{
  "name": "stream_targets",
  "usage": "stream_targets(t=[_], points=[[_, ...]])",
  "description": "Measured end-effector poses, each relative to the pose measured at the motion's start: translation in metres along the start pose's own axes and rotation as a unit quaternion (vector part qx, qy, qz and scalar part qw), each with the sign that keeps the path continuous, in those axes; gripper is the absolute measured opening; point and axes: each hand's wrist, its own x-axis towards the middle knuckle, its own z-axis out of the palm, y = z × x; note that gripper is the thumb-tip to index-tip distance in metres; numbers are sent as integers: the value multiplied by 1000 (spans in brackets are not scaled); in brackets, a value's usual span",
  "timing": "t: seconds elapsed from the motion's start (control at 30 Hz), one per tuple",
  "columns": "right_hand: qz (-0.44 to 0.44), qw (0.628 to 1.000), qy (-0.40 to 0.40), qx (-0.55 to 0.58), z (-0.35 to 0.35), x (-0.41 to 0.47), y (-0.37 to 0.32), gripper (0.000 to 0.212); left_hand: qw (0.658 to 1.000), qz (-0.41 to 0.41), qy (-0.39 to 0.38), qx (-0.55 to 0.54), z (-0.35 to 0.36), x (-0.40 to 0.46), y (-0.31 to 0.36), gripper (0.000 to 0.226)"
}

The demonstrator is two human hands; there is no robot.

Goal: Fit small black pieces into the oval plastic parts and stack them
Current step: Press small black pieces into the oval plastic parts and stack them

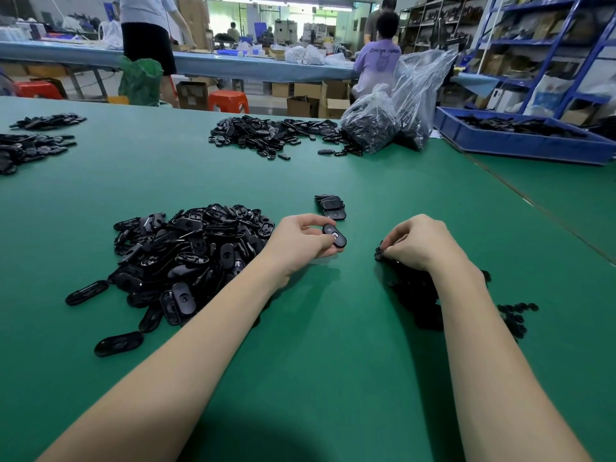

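Early stage. Left hand [301,240] pinches one oval part [334,235] above the bench [333,345]; right hand [415,243] pinches a small piece [378,253] at its heap. A short stack [330,207] lies just beyond; the large pile [186,258] remains unfitted.

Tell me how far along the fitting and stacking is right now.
Early on. Done: only a short stack of finished ovals lies beyond the hands. In hand: the left hand holds one oval part, while the right hand pinches a small black piece from the small-piece pile. Left: the large heap of oval parts beside the left arm.
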Motion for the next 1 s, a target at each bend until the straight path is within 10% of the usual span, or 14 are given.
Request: stream_targets(t=[0.8, 1.0], points=[[-11, 999, 21, 26, -4, 3, 1, 11, 1000, 20, 7, -1, -3, 2, -1, 23], [-67, 981, 6, 180, 2, 6, -4, 5, 999, 45, 15, 6, -5, 1, -1, 22]])
